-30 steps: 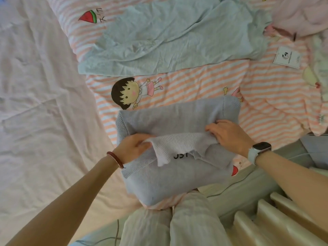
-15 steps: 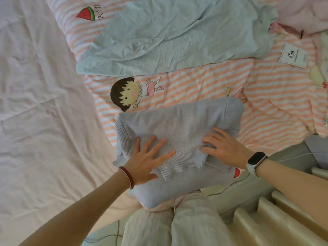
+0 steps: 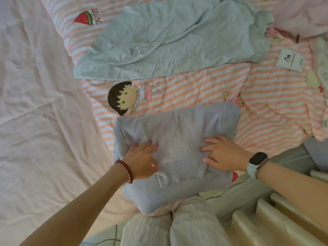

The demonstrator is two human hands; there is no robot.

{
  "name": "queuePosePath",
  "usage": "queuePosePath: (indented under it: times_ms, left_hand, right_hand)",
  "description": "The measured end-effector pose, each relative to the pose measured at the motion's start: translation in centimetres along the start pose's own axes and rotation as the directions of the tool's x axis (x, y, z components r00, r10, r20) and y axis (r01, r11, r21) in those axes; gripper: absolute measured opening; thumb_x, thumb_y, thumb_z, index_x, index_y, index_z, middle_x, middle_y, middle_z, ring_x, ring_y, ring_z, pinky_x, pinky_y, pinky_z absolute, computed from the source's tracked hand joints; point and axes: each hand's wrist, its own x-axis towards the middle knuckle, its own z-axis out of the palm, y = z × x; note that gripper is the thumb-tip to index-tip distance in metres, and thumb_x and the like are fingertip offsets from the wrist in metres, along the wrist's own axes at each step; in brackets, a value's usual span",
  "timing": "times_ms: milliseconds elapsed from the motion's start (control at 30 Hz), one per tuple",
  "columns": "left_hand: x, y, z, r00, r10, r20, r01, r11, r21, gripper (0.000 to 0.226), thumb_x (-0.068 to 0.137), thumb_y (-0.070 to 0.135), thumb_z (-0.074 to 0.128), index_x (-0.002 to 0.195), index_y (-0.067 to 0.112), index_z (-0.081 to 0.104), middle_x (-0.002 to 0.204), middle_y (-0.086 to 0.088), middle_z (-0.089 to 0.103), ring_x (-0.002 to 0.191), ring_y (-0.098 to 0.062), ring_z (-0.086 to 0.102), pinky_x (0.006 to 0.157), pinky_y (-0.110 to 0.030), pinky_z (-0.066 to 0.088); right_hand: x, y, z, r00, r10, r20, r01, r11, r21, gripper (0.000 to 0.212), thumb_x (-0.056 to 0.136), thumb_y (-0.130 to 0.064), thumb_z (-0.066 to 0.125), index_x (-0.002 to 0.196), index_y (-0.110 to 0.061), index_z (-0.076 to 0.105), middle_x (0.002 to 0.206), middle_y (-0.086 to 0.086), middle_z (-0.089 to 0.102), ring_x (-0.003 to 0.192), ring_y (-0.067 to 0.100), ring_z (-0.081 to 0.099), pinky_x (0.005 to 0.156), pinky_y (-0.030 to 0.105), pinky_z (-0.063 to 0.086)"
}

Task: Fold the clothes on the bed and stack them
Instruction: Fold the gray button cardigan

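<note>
Hidden: the near edge of the grey knit sweater (image 3: 177, 139) drops over the bed's edge at lower centre, so its lower hem is hard to make out; a pink garment (image 3: 301, 13) at upper right is cut off by the frame.
Cartoon print: a figure on the striped quilt (image 3: 195, 89) is partly covered by the sweater's upper right corner.
Left hand (image 3: 142, 160): palm down on the sweater's left part, fingers slightly spread and flat, a red bead bracelet (image 3: 126, 171) at the wrist.
Right hand (image 3: 225, 153): flat on the sweater's right part, fingers spread, pointing left; smartwatch (image 3: 258, 159) on the wrist.
Sweater: folded, centre of frame, on the quilt.
Light blue garment (image 3: 177, 38): unfolded, crumpled, upper centre.
Paper tag (image 3: 289, 59): upper right, on the quilt.
</note>
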Motion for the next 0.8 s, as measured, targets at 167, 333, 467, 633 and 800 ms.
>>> queuePosePath:
  times_ms: [167,333,467,633,800]
  left_hand:
    - [2.5,-1.9,-3.1,0.732,-0.013,-0.681,0.077,0.995,0.064,0.025,0.087,0.030,0.056,0.107,0.020,0.067,0.115,-0.006,0.064,0.109,-0.033,0.057,0.093,-0.051,0.040]
    - [4.8,-6.2,-6.6,0.934,-0.321,-0.158,0.315,0.947,-0.064,0.061,0.088,0.055,0.048,0.141,0.028,0.035,0.140,-0.002,0.041,0.130,-0.024,0.035,0.107,-0.041,0.028]
    - [5.3,-7.4,-8.6,0.957,-0.285,0.047,0.288,0.954,-0.084,0.054,0.079,0.053,0.064,0.120,0.018,0.054,0.106,-0.002,0.058,0.101,-0.021,0.052,0.088,-0.033,0.044]
    - [3.8,-7.2,-10.4,0.975,-0.215,-0.054,0.208,0.972,-0.113,0.026,0.084,0.040,0.063,0.088,0.018,0.050,0.087,0.003,0.052,0.084,-0.017,0.051,0.072,-0.026,0.037]
    - [2.2,-7.4,-16.8,0.884,-0.273,-0.379,0.249,0.962,-0.112,0.035,0.082,0.039,0.064,0.104,0.013,0.054,0.105,-0.005,0.049,0.096,-0.026,0.054,0.079,-0.037,0.044]
  right_hand:
    - [2.4,1.0,-2.2,0.755,-0.001,-0.656,-0.073,0.994,-0.084,0.028,0.089,-0.021,0.043,0.089,-0.010,0.069,0.095,0.008,0.068,0.093,0.027,0.060,0.083,0.039,0.043]
    - [4.5,4.0,-5.8,0.896,0.320,-0.309,-0.322,0.946,0.045,0.054,0.096,-0.029,0.044,0.145,-0.023,0.022,0.152,0.001,0.025,0.141,0.022,0.018,0.114,0.046,0.013]
    - [5.2,5.9,-7.0,0.913,0.372,-0.167,-0.376,0.926,0.008,0.057,0.089,-0.043,0.052,0.139,-0.022,0.033,0.137,0.003,0.042,0.124,0.023,0.039,0.093,0.037,0.036]
    - [3.8,5.9,-8.9,0.926,0.357,-0.123,-0.360,0.933,-0.005,0.040,0.093,-0.040,0.048,0.124,-0.015,0.042,0.112,0.007,0.054,0.095,0.025,0.056,0.060,0.029,0.037]
    - [2.5,7.4,-13.6,0.767,0.428,-0.477,-0.471,0.881,0.033,0.032,0.094,-0.033,0.047,0.118,-0.011,0.046,0.108,0.013,0.050,0.077,0.030,0.052,0.052,0.030,0.028]
